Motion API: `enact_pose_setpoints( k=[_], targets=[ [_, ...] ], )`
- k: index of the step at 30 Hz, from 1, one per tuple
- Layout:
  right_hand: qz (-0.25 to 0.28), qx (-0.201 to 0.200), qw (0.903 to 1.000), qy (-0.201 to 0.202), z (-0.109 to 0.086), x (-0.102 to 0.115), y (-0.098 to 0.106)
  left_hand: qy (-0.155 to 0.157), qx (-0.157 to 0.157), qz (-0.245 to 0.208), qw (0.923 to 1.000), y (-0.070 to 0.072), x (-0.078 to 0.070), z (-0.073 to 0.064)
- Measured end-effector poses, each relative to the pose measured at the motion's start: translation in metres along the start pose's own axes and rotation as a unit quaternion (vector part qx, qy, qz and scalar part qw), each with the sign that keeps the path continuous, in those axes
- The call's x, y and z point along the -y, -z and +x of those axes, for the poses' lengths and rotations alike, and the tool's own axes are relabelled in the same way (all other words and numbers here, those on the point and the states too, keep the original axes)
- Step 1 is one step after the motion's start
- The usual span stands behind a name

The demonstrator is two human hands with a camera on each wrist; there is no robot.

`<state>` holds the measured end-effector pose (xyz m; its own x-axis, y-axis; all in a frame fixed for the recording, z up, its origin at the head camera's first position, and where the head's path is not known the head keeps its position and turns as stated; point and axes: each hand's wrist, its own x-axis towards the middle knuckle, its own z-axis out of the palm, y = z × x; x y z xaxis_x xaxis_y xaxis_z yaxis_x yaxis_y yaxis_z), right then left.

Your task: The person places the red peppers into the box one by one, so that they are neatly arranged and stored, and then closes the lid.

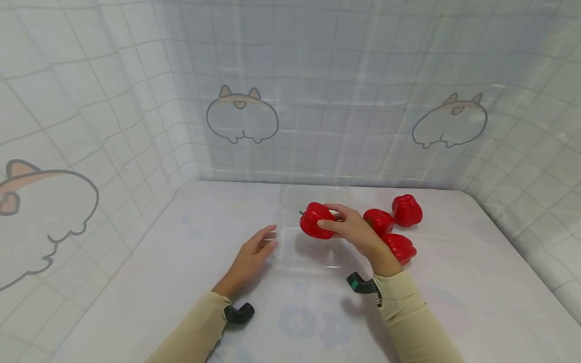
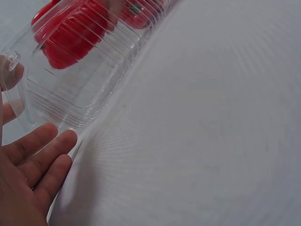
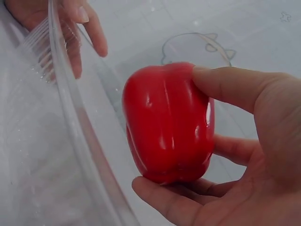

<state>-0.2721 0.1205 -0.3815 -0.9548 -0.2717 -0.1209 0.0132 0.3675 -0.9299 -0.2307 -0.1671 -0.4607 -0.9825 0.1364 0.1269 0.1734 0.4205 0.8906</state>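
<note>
My right hand (image 1: 351, 228) holds a red bell pepper (image 3: 168, 125) between thumb and fingers, above the clear plastic box (image 1: 313, 262). The pepper's green stem points left in the head view. At the box's left side is my left hand (image 1: 251, 257), its fingers fairly straight and spread. In the left wrist view its fingertips (image 2: 66, 137) are right at the box's end wall, and the thumb side shows through the clear plastic. The held pepper appears through the box wall there.
Right of the box lie three more red bell peppers, one by my right wrist (image 1: 379, 221), one farther back (image 1: 407, 210) and one nearer (image 1: 399, 248). The box's clear lid (image 1: 315, 195) lies folded back toward the curtain (image 1: 317, 126).
</note>
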Motion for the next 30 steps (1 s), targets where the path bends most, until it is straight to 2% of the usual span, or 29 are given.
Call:
enact_pose_setpoints(
  k=[8, 14, 22, 30],
  targets=[
    [-0.034, 0.03, 0.9988, 0.018, 0.007, -0.002, -0.01, 0.001, 0.002, 0.001, 1.0, 0.0, 0.001, 0.0],
    [-0.051, 0.036, 0.9973, 0.04, 0.009, 0.0, -0.018, -0.001, 0.005, 0.003, 1.0, 0.0, 0.0, 0.0],
    [-0.113, 0.015, 0.9923, 0.049, 0.012, -0.001, -0.033, 0.008, 0.007, 0.007, 0.9999, 0.0, -0.005, -0.002],
    [-0.147, -0.011, 0.9887, 0.029, 0.015, 0.0, -0.046, 0.015, 0.008, 0.005, 0.9998, -0.001, -0.004, -0.002]
  ],
)
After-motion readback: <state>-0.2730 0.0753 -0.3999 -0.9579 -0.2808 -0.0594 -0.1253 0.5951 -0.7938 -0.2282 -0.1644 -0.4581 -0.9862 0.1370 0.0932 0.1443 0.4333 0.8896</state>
